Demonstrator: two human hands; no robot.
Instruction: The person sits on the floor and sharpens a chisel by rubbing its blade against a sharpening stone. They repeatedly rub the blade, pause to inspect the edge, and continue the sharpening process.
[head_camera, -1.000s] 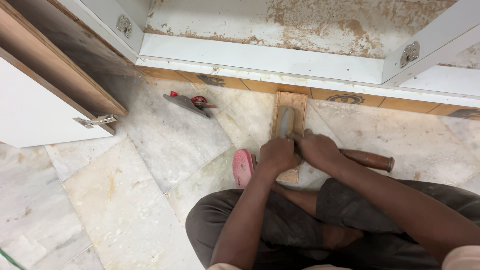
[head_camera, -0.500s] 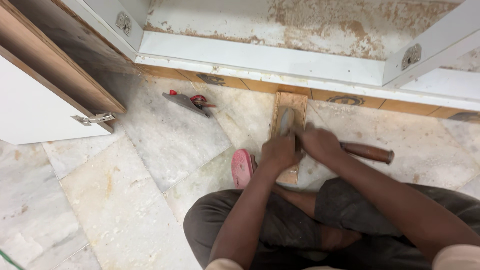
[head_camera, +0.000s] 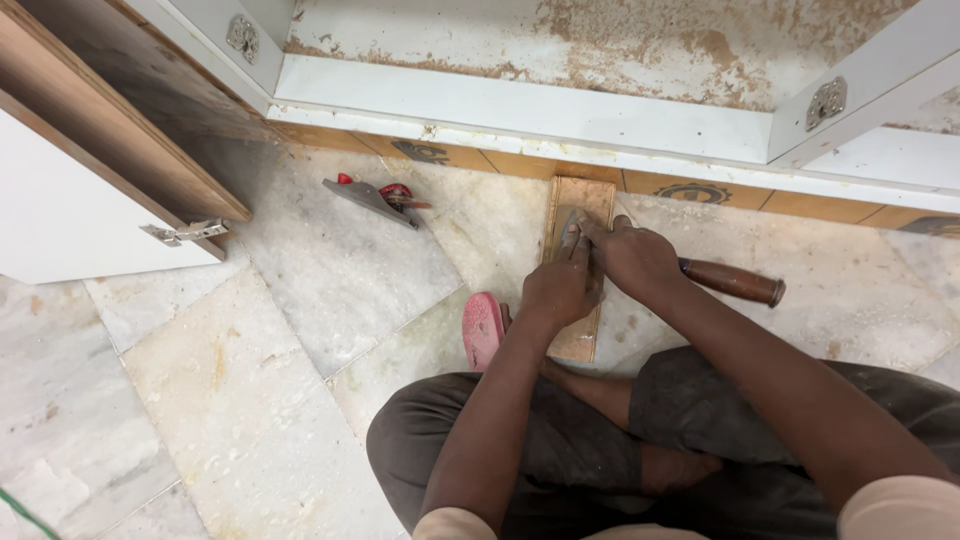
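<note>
Head view: a narrow wooden block (head_camera: 578, 270) was laid flat on the marble floor (head_camera: 250, 400), its far end set against the base edge of an open white cabinet (head_camera: 520, 100). A chisel (head_camera: 690, 272) with a brown wooden handle was pressed upon the block; its blade end was hidden beneath the fingers. The left hand (head_camera: 560, 285) was laid over the blade end, fingers pressed down on it. The right hand (head_camera: 632, 258) was closed around the chisel near the front of the handle. A pink sandal (head_camera: 483, 328) was seen just beside the block's near end. A small hand plane (head_camera: 375, 197) lay well apart to the left, near the cabinet base. A detached door panel (head_camera: 90, 190) stood at the left edge.
</note>
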